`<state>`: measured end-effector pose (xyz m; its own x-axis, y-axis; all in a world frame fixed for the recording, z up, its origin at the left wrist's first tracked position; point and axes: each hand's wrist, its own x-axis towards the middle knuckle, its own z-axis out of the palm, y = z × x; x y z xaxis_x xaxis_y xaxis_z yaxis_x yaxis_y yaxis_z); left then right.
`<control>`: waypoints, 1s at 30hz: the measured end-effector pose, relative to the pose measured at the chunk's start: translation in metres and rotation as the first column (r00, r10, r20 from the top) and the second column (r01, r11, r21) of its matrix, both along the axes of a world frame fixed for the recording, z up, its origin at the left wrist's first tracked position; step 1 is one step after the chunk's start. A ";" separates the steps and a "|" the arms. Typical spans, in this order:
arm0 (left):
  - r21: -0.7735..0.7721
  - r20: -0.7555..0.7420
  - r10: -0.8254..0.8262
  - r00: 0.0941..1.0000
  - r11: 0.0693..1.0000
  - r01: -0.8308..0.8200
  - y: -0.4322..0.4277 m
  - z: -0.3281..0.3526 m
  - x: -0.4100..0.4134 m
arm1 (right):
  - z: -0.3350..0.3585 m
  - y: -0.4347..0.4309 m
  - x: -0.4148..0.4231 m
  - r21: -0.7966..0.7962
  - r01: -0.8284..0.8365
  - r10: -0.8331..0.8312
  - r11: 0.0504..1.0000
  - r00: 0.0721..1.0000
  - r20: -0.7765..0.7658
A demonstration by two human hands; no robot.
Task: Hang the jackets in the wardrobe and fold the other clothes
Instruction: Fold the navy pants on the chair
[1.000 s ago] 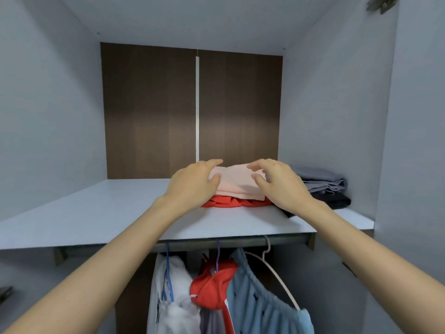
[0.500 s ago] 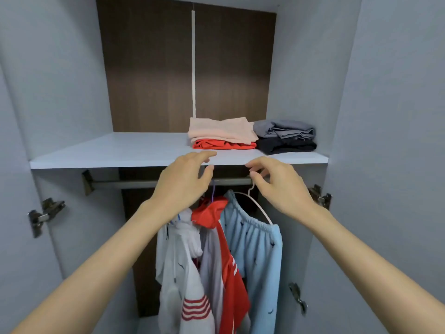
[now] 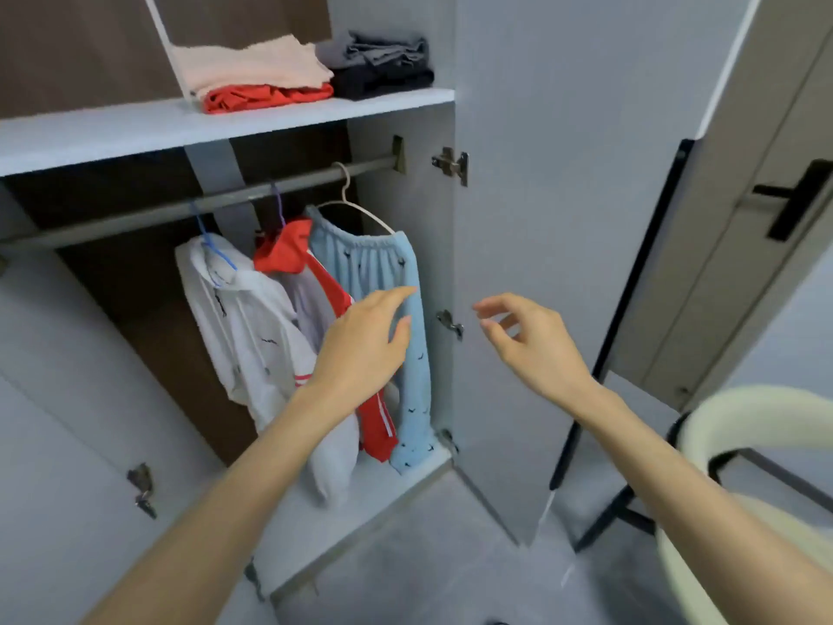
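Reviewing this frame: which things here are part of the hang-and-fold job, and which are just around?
Job: white jacket, red-and-grey jacket, light blue garment, all on hangers; pink-on-red folded pile; grey-on-dark folded pile; rail; shelf; empty left hand and right hand.
Around: cream chair; black door handle; hinge.

Folded clothes (image 3: 257, 76) on shelf (image 3: 112, 133) — jackets (image 3: 315, 300) below
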<state>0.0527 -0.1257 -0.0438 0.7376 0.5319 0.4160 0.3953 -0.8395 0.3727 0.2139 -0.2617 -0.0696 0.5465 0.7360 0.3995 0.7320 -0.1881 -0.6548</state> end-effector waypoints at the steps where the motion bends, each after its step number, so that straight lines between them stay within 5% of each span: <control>1: -0.016 -0.028 -0.047 0.999 0.999 0.046 -0.017 -0.011 0.003 | -0.012 -0.023 -0.002 -0.007 0.037 -0.037 0.999 0.999 -0.035; 11: -0.275 -0.189 -0.484 0.854 0.861 0.427 -0.205 -0.113 0.052 | -0.105 -0.276 -0.031 -0.102 0.472 -0.481 0.876 0.837 -0.262; 19: -0.349 -0.273 -0.771 0.575 0.637 0.688 -0.399 -0.155 0.103 | -0.149 -0.475 -0.091 -0.122 0.786 -0.764 0.606 0.532 -0.364; 30: -0.501 -0.364 -0.912 0.188 0.363 0.786 -0.649 -0.223 0.073 | -0.217 -0.698 -0.208 -0.313 0.920 -0.893 0.236 0.078 -0.443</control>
<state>0.1259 -0.7745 -0.2669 0.8020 -0.5597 -0.2088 -0.3658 -0.7365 0.5691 0.0059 -0.9596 -0.2866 0.8732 -0.4678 -0.1366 -0.3671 -0.4468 -0.8158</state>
